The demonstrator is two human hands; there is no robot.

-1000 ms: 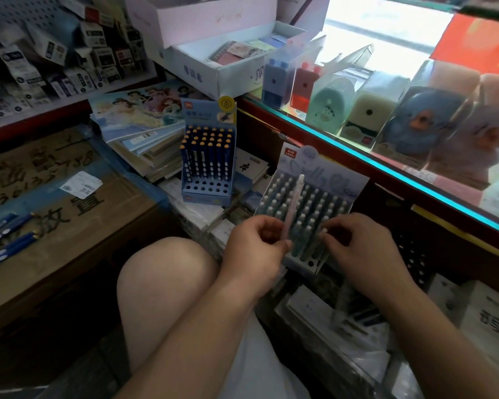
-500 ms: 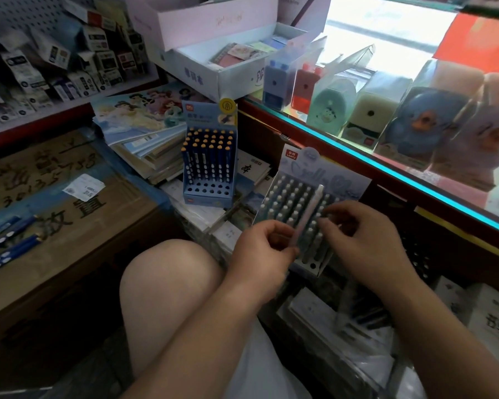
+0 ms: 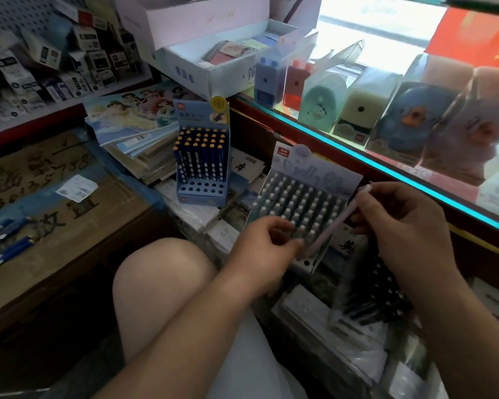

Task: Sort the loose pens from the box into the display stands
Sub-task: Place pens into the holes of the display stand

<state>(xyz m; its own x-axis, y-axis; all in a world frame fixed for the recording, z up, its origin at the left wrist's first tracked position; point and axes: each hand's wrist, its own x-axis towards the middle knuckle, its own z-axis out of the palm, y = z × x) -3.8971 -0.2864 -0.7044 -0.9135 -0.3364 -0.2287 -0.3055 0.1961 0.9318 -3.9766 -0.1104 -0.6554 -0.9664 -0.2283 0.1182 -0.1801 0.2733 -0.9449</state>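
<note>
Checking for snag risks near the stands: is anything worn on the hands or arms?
No. The left hand and right hand are bare: no gloves, rings or watch visible. Both forearms are bare, with no sleeves in view.

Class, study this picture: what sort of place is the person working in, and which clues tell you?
Most likely a stationery shop, seen from behind the counter. Clues: a glass counter holding boxed pencil sharpeners, display stands of pens, and a pegboard wall hung with packaged goods.

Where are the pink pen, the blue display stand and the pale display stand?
pink pen (image 3: 332,226): head view, mid-barrel.
blue display stand (image 3: 201,192): head view, holed front base.
pale display stand (image 3: 314,171): head view, header card.
</note>
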